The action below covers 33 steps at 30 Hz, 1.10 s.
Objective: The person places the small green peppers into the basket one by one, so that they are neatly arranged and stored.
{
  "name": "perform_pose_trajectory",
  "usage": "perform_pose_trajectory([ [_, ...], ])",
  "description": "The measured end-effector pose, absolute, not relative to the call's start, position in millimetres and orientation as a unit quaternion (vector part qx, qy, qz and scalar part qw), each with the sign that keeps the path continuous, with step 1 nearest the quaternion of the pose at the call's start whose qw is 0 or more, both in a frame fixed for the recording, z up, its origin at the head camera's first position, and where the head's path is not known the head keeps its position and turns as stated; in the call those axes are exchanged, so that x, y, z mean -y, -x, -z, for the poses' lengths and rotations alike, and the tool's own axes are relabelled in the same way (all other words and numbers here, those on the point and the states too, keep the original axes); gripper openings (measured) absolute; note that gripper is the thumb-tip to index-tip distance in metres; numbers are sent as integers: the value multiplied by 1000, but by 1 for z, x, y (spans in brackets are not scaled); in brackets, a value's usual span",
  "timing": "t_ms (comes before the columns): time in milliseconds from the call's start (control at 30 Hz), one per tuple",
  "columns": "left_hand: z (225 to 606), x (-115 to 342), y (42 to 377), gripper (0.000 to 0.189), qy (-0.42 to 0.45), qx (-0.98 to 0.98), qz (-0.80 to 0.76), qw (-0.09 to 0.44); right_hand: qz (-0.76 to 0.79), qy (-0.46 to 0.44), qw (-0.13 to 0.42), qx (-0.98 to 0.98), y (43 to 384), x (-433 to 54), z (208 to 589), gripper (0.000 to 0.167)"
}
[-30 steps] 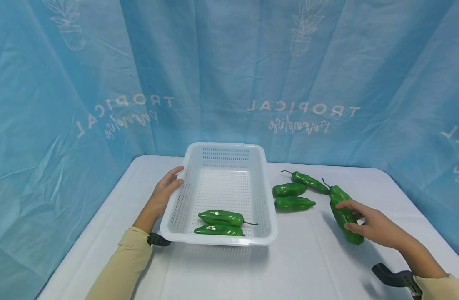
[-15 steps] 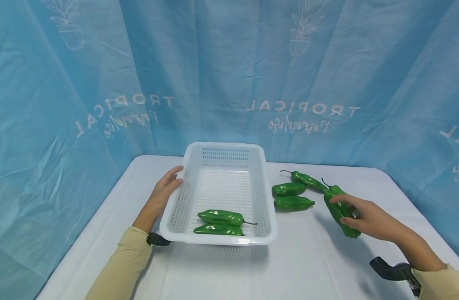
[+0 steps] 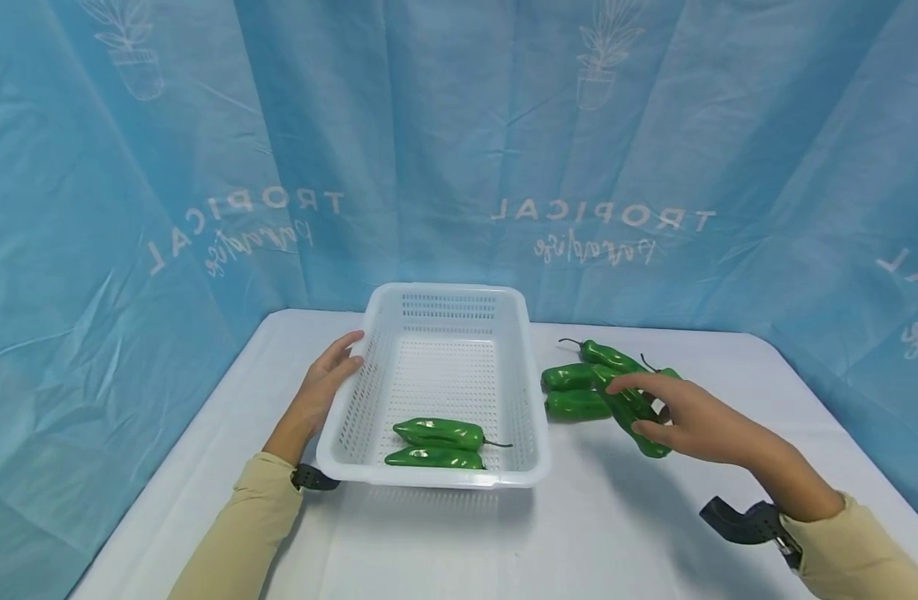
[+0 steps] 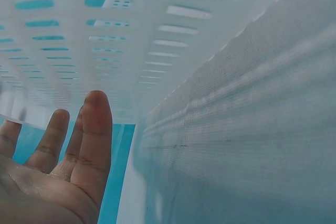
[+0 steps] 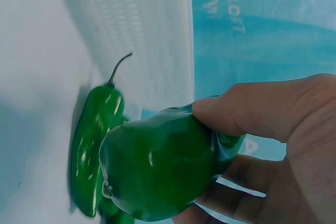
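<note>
My left hand (image 3: 326, 387) rests against the left side of a white perforated plastic basket (image 3: 536, 400). In the left wrist view, its fingers (image 4: 96, 129) lie fairly straight beside the slotted wall. Two green peppers (image 3: 438, 434) lie side by side inside the basket's near end. To the right of the basket, my right hand (image 3: 702, 421) pinches a glossy green pepper (image 5: 157, 166) between thumb and fingers, over the table. The held pepper overlaps several others in the head view, among them a stemmed one (image 3: 609, 356) and a stubby one (image 3: 567, 377).
A white cloth covers the table (image 3: 429, 550). Close behind it hangs a blue printed curtain (image 3: 459, 150), which also wraps round to the sides. Dark straps (image 3: 759, 523) sit at both wrists, below beige sleeves.
My right hand has lifted the pepper and carried it left towards the basket, uncovering a stemmed pepper behind. The left hand and basket stay nearly where they were.
</note>
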<state>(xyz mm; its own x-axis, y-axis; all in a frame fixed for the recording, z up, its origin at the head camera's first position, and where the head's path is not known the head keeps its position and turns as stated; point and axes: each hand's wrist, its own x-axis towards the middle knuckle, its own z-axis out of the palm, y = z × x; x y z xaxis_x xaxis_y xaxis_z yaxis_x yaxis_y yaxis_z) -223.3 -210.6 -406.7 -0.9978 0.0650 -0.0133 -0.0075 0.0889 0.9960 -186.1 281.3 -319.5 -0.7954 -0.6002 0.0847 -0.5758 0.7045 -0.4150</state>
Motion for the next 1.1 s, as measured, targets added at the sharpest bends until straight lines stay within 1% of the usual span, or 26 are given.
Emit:
perform_pose_trajectory([
  [500, 406, 210, 223, 56, -22, -738, -674, 23, 167, 355, 37, -919, 196, -234, 304, 46],
  [833, 406, 210, 221, 56, -21, -734, -678, 26, 154, 416, 35, -895, 214, -193, 294, 44],
  [1100, 405, 208, 221, 55, -26, -728, -685, 27, 160, 451, 57, -876, 219, -154, 285, 44],
])
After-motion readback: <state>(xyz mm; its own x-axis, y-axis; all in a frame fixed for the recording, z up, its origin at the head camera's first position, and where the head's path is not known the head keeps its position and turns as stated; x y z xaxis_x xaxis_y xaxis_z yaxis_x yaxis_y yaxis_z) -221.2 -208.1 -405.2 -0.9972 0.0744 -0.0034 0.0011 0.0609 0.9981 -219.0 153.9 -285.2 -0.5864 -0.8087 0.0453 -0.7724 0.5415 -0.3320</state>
